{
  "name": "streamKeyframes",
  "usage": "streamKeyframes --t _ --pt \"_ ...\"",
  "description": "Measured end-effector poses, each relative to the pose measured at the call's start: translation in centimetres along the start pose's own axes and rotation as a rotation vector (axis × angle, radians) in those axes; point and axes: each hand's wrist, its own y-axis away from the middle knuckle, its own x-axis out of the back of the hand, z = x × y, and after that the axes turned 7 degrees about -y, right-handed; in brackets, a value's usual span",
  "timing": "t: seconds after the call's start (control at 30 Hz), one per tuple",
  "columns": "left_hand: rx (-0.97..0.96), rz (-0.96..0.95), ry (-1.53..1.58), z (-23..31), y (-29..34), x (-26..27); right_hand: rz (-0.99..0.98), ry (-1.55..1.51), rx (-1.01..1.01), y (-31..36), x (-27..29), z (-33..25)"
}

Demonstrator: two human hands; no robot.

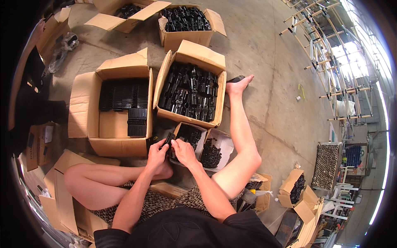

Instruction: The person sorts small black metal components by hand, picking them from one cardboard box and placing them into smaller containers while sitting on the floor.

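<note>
I sit on the concrete floor with my legs spread, and both hands are together just in front of me. My left hand is closed around a small black plastic part, gripping it from the left side. My right hand pinches the same part from the right with curled fingers, so the part is between the two hands, above the near edge of a small open cardboard box.

This small box has dark little pieces inside, and just beside it a white-lined box holds a heap of small black pieces. Behind them stands a big cardboard box of black plastic connectors, filled nearly to the top. To its left, a wide cardboard box has flat black pieces stacked in neat rows, but much of its bottom is bare. I judge that much work is left. Farther away two more open boxes of black parts wait.
</note>
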Motion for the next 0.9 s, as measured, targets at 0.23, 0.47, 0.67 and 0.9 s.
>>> streamKeyframes --t 0.23,0.47,0.67,0.9 --pt "0.016 -0.011 0.013 0.7 0.2 0.1 0.017 0.03 0.029 0.0 -0.1 -0.5" --pt "0.022 -0.013 -0.025 0.4 0.1 0.1 0.057 -0.079 0.06 0.5 0.4 -1.3" --pt "0.069 -0.107 -0.081 -0.6 -0.7 1.0 0.02 -0.03 -0.079 0.2 1.0 -0.6" --pt "-0.002 -0.225 -0.068 -0.7 -1.2 2.6 -0.164 0.178 0.416 1.1 3.4 -3.0"
